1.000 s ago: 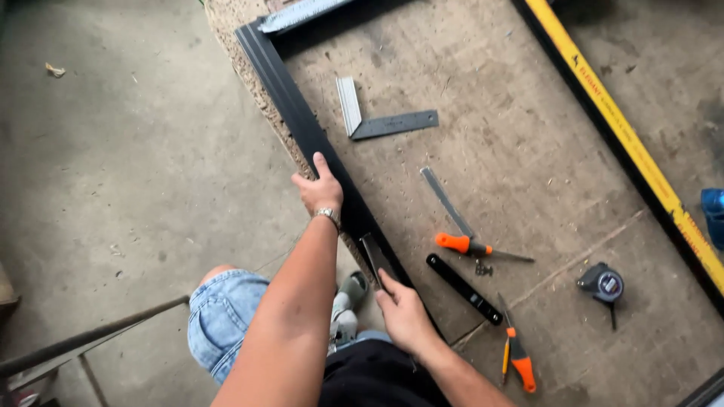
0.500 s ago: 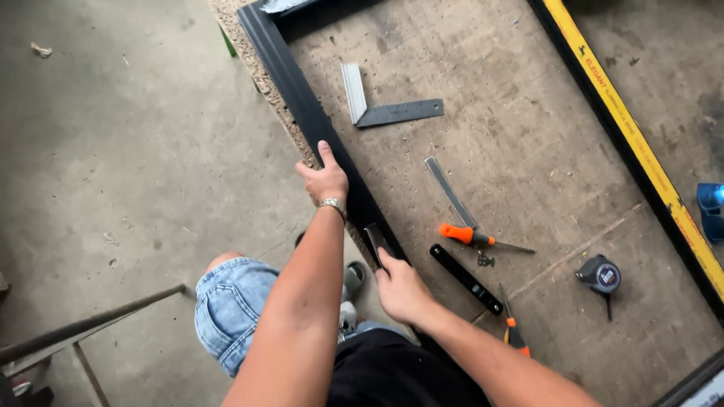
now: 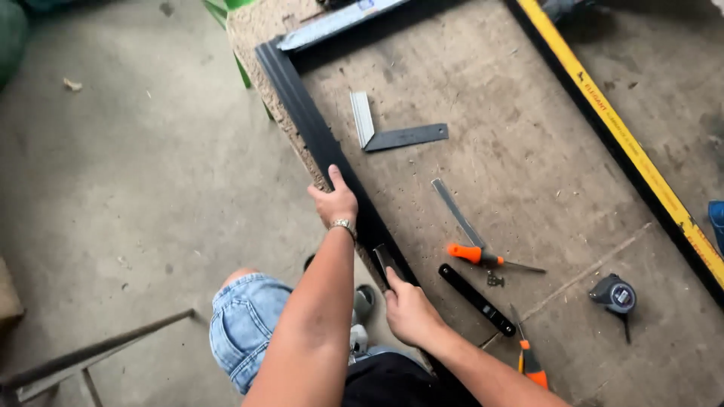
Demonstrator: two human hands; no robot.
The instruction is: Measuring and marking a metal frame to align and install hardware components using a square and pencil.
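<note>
Left grip (image 3: pixel 334 202) is clamped over the edge of the long black profile (image 3: pixel 302 113), thumb pointing up along it, fingers wrapped round the outer side. Right grip (image 3: pixel 407 313) is closed around a small dark flat piece (image 3: pixel 386 262), pressing it down onto the same black profile near its close end. That profile runs along the left edge of the chipboard tabletop (image 3: pixel 528 173), and its far end already meets a silvery bar (image 3: pixel 339 22) at the corner, so that joint looks set. A yellow level (image 3: pixel 626 143) lies along a black strip on the right side. Lying loose in the middle are a try square (image 3: pixel 396 132), an orange-handled knife (image 3: pixel 471 252), a flat black bar (image 3: pixel 475 298), a small screw or fitting (image 3: pixel 495 280), a tape measure (image 3: pixel 615 294) and another orange-handled tool (image 3: pixel 528 358). By my reading, the near corner is unfinished.
</note>
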